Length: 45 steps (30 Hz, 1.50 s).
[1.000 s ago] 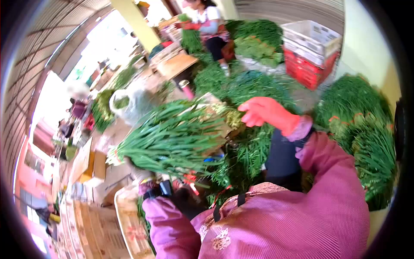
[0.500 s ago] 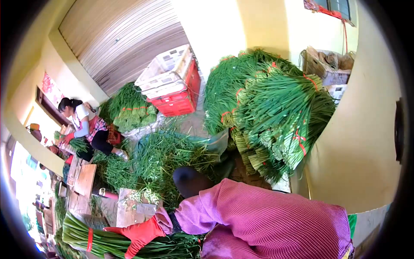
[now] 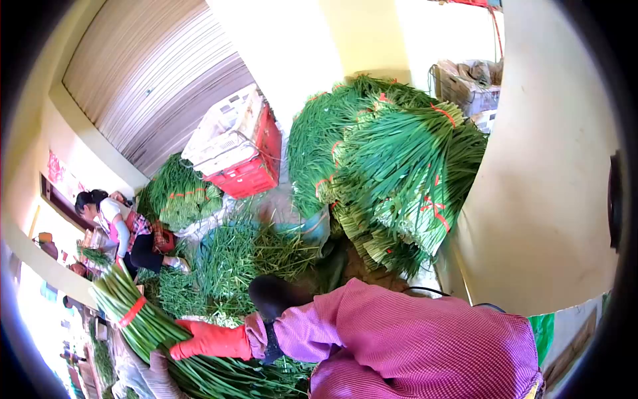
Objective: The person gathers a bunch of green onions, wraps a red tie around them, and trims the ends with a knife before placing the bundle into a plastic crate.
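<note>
My right hand (image 3: 211, 340), in a red glove below a purple checked sleeve, closes over the middle of a bunch of garlic chives (image 3: 149, 332). The bunch has pale, even stem ends at the upper left and a red tie (image 3: 133, 311) around it. Its dark green leaves trail to the lower right, under my forearm. At the lower edge my left hand (image 3: 159, 372), in a greyish covering, holds the bunch from the near side; most of its fingers are hidden.
Loose chives (image 3: 226, 266) cover the floor beyond my dark knee (image 3: 276, 296). Tied bunches (image 3: 399, 159) are heaped by the wall. White and red crates (image 3: 242, 156) stand behind. A seated person (image 3: 123, 226) works at the left.
The bunch has tilted up at its stem end, with my right hand still on it. My left hand shows more at the lower edge. The whole view has shifted, and the wooden board is now covered.
</note>
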Each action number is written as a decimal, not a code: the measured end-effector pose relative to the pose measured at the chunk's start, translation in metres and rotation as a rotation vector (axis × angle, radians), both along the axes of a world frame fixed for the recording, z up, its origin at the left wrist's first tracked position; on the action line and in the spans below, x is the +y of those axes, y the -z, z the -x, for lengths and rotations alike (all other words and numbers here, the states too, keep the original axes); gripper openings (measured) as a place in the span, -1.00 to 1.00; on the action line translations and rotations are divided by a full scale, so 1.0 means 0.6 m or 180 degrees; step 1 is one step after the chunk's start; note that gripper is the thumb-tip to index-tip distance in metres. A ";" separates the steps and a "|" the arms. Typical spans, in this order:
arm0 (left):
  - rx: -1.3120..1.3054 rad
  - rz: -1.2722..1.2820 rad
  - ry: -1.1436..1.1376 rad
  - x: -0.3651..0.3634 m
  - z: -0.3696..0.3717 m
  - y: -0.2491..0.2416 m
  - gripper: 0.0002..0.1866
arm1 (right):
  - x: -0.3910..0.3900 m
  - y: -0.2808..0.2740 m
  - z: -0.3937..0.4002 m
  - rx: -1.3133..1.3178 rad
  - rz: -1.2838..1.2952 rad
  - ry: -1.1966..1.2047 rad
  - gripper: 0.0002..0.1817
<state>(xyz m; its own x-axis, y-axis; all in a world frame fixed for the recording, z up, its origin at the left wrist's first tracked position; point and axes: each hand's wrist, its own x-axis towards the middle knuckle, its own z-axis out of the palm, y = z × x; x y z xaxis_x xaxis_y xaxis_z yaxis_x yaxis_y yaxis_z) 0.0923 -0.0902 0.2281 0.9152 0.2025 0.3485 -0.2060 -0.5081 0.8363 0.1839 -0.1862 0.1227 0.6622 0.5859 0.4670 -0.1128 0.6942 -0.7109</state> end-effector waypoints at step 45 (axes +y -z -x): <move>0.0881 0.2212 -0.1213 0.317 0.168 0.349 -0.47 | -0.192 0.029 -0.241 -0.3644 0.3229 0.2605 -0.72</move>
<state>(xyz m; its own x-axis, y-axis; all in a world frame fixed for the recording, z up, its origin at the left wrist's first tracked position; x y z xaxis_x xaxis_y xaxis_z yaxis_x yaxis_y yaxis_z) -0.0085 0.0998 0.0184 0.7748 0.6008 -0.1970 0.1342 0.1482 0.9798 0.3286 -0.3017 0.1053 0.5369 0.6288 0.5625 0.8430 -0.4273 -0.3269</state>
